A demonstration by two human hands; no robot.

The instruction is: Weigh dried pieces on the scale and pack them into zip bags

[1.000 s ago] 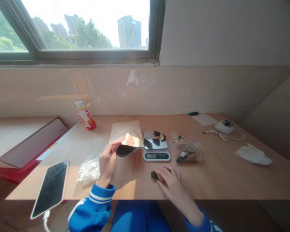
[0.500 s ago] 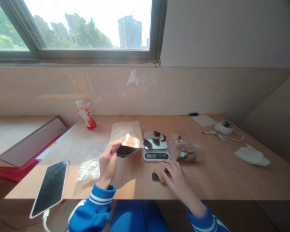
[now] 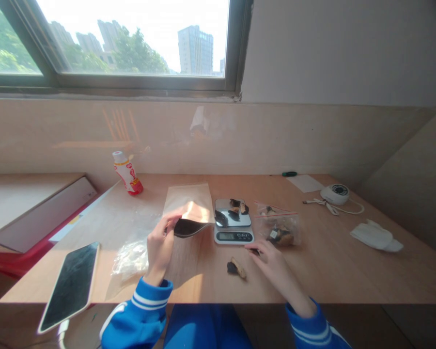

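My left hand (image 3: 160,247) grips the lower edge of a tan flat pouch (image 3: 189,203), whose dark open mouth (image 3: 185,228) faces right. My right hand (image 3: 274,266) pinches a small dark piece (image 3: 255,251) at its fingertips, just in front of a digital kitchen scale (image 3: 234,234). Several dark dried pieces (image 3: 234,208) lie on the scale's steel plate. Two more pieces, one dark and one tan (image 3: 236,268), rest on the wooden desk (image 3: 203,286) below my right hand. A clear zip bag (image 3: 279,228) holding similar pieces lies right of the scale.
A black smartphone (image 3: 70,286) with a cable lies at the desk's near left, beside a crumpled clear bag (image 3: 131,259). A drink bottle (image 3: 127,173) stands at the back. A white cloth (image 3: 376,236) and a round white device (image 3: 334,194) lie right.
My right hand has moved up and to the right, lifting the small dark piece away from the others and uncovering the tan piece. My left hand and the pouch have stayed in place.
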